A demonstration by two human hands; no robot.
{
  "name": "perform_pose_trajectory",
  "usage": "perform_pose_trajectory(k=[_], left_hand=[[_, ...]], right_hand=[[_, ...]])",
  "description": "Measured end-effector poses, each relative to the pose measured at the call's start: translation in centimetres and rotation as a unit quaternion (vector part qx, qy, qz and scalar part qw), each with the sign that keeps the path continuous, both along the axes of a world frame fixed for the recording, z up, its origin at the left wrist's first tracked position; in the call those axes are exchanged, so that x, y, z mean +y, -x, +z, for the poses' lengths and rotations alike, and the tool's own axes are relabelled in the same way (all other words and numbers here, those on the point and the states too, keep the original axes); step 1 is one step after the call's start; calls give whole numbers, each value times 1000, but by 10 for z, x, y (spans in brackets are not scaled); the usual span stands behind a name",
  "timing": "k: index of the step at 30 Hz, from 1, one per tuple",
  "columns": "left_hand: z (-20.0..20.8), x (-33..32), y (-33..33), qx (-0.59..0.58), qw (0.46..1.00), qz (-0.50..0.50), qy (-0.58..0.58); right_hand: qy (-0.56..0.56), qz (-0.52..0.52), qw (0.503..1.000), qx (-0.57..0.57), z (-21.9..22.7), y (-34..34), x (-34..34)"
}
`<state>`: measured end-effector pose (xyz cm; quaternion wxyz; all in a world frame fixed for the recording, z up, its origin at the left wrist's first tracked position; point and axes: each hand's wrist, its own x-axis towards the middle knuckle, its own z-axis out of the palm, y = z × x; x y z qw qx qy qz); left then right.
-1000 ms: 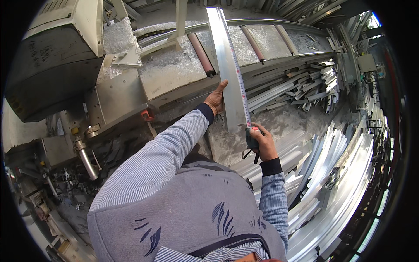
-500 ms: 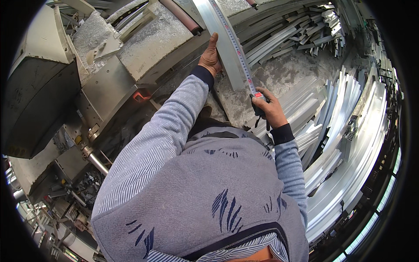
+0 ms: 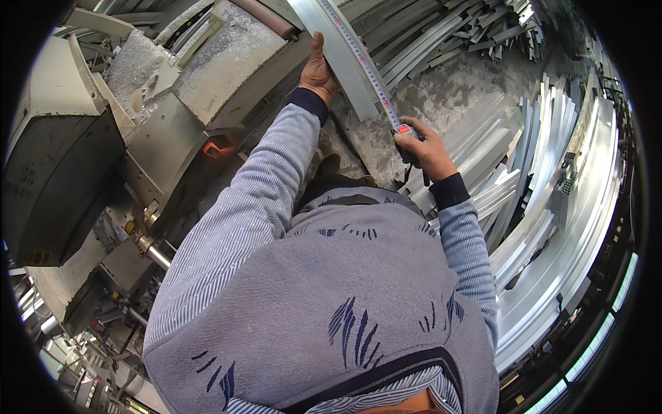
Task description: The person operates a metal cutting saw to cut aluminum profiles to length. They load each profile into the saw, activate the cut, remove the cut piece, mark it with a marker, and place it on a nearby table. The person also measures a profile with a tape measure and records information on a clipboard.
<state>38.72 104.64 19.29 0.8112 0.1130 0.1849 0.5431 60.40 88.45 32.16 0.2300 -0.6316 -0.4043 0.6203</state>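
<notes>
A long silver metal profile (image 3: 343, 67) reaches from the top edge toward the middle of the view. My left hand (image 3: 319, 74) grips its left side near the close end, thumb pointing up and the other fingers hidden beneath. Along the profile's right edge lies the pulled-out blade (image 3: 367, 63) of a tape measure. In my right hand (image 3: 429, 148) is the tape measure's dark case (image 3: 405, 139), marked by a red patch on top, just beyond the profile's close end. Where the blade's far end sits is out of view.
To the left stands a large machine (image 3: 65, 172), with a ledge (image 3: 227, 62) strewn with metal chips. An orange-red bracket (image 3: 218, 147) juts from it. Stacked metal profiles (image 3: 572, 255) cover the right side. More loose offcuts (image 3: 448, 41) are piled at the far right.
Both hands, the profile and the tape measure have shifted slightly away from my body and leftward. The surroundings have shifted in view too. Both grips stay the same.
</notes>
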Motion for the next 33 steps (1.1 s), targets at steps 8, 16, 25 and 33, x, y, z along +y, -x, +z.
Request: perform_pose_trajectory(k=[8, 16, 25, 33], left_hand=[[-4, -1, -2, 0, 1000, -2, 22], [2, -3, -1, -21, 1000, -2, 20], [3, -1, -5, -36, 999, 17, 26], [10, -3, -6, -17, 999, 25, 32]], right_hand=[[-7, 7, 1000, -10, 1, -5, -3], [-21, 1, 997, 70, 7, 8, -4], [-18, 4, 999, 50, -11, 4, -27], [-8, 0, 999, 39, -6, 14, -21]])
